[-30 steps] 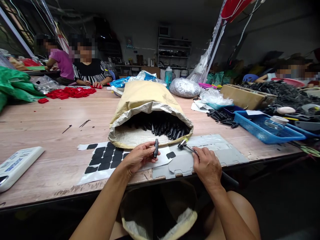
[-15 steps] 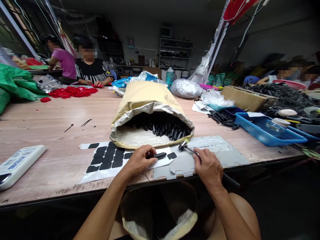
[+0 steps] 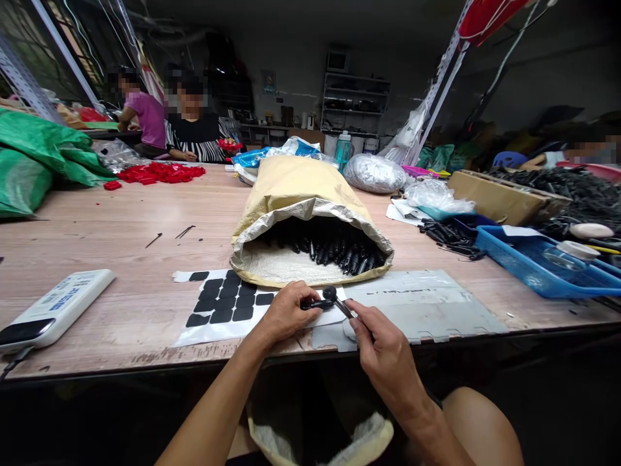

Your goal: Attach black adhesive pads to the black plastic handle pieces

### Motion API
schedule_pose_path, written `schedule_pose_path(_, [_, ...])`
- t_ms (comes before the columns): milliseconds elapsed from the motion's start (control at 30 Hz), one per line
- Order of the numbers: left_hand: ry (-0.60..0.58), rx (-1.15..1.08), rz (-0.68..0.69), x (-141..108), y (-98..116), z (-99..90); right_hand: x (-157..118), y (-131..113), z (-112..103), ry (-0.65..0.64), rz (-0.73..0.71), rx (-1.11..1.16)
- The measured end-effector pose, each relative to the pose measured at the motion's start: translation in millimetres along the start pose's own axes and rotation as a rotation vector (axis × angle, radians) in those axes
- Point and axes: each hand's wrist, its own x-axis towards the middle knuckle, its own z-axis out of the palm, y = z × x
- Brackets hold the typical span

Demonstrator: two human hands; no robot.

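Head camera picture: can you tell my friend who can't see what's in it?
A left hand holds a black part over a table, and the right hand holds a hammer, its head close to the part. Beyond them lies an open sack with black pieces inside.

On my head view, the left hand [image 3: 288, 314] pinches a black part [image 3: 319, 303] near an open sack [image 3: 310, 181] on the worktop [image 3: 213, 207]; I see the right hand [image 3: 387, 349] gripping a hammer [image 3: 343, 308], its head by the part.

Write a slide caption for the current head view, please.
Left hand holding a slim black cylindrical part, right hand holding a black-headed metal hammer, near an open tan sack of black pieces.
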Motion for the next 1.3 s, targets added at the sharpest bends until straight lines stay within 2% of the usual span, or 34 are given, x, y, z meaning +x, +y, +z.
schedule_pose_path(233, [-0.022, -0.013, 0.023, 1, 3, -3.9, -9, -4, 13, -0.024, -0.042, -0.096])
schedule_pose_path(333, [-0.029, -0.043, 0.020, 2, 3, -4.4, -6, -2, 10, -0.024, -0.024, -0.118])
schedule_pose_path(467, [-0.023, -0.056, -0.016, 1, 2, -3.9, -2, 0, 2, 0.075, -0.035, -0.072])
schedule_pose_path(633, [-0.018, -0.062, -0.024, 1, 0, -2.5, -4, 4, 3, 0.015, -0.003, -0.135])
schedule_pose_path(733, [-0.014, -0.036, -0.013, 1, -1, -2.8, 0, 9, 0, 0.054, 0.015, -0.130])
schedule_pose_path(833, [-0.033, -0.005, 0.011, 1, -2, -3.9, 8, 20, -13, 0.105, 0.064, -0.220])
schedule_pose_path(900, [-0.051, -0.003, 0.014, 1, -3, -4.2, 13, 34, -23, 0.089, 0.084, -0.330])
schedule_pose_path(1033, [-0.057, -0.011, -0.004, 1, -6, -3.3, 15, 69, -36, 0.011, -0.010, -0.500])
schedule_pose_path(1167, [-0.059, 0.021, 0.005, 1, -5, -3.3, 12, 89, -34, 0.037, -0.064, -0.536])
schedule_pose_path(1300, [-0.067, 0.023, 0.001, 1, -2, -4.1, 10, 88, -27, 0.125, -0.052, -0.535])
